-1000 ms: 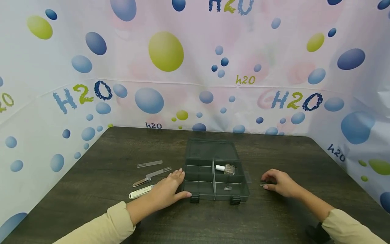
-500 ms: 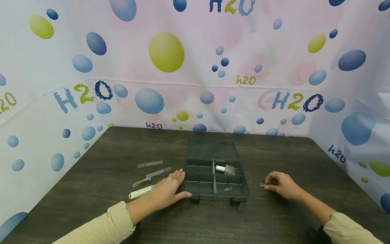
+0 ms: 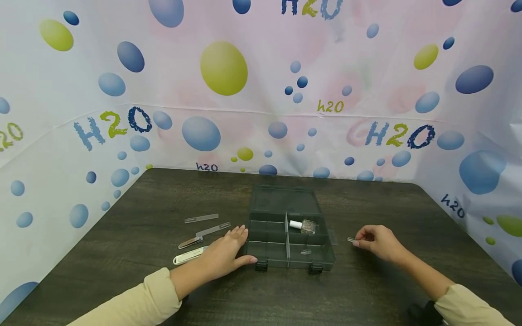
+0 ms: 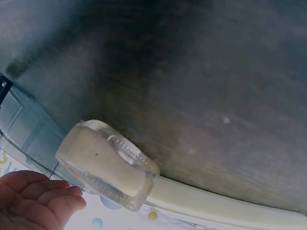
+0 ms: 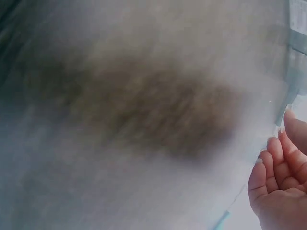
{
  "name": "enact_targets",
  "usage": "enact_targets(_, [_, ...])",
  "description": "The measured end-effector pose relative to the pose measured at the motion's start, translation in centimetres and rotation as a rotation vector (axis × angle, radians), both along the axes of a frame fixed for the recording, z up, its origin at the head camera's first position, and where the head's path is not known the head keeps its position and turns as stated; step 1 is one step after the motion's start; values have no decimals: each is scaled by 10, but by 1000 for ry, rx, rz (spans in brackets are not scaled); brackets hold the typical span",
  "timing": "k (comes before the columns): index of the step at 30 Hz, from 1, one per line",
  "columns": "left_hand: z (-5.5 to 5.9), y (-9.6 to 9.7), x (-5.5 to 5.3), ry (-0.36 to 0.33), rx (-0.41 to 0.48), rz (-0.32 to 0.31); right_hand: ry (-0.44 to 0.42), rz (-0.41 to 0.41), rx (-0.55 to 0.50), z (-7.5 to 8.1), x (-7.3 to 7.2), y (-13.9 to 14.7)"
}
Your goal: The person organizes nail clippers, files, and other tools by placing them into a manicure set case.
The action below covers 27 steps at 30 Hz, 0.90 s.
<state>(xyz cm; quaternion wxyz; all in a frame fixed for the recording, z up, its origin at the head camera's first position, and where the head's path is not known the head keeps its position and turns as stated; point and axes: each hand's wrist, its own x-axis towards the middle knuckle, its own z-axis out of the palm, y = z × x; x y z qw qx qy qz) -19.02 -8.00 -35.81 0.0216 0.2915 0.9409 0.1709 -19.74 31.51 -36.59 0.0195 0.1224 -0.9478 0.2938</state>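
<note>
In the head view my right hand [image 3: 378, 242] pinches a small clear nail tip [image 3: 351, 239] between thumb and fingers, to the right of a dark see-through organizer box [image 3: 267, 260]. In the right wrist view the fingers [image 5: 272, 165] are curled and the held piece barely shows. My left hand [image 3: 224, 253] lies flat along the box's left side, its fingers straight and the thumb at the front corner. The box has its lid [image 3: 284, 200] folded back. Inside, a nail polish bottle [image 3: 308, 227] lies in the back right compartment and another clear nail tip [image 3: 306, 252] in the front right one.
Left of the box lie two clear flat strips [image 3: 201, 218], a nail clipper [image 3: 190, 243] and a cream-coloured long tool [image 3: 187, 256] partly behind my left hand. In the left wrist view a clear bottle-like thing [image 4: 103, 160] with beige contents overlaps a cream edge.
My right hand has risen slightly and moved a little away from me with the nail tip. The left hand and the box stay in place.
</note>
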Motion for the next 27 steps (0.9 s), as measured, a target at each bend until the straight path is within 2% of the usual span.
enact_targets(6, [0, -1, 0, 4, -3, 3, 36, -8, -59, 12, 2, -8])
enact_targets(12, [1, -1, 0, 4, -4, 0, 94, 29, -98, 21, 5, -18])
enact_targets(20, [0, -1, -1, -3, -4, -2, 122, 62, -145, 26, 7, -33])
enact_targets(27, [0, 0, -1, 10, 4, -7, 132, 125, -179, 29, 9, -47])
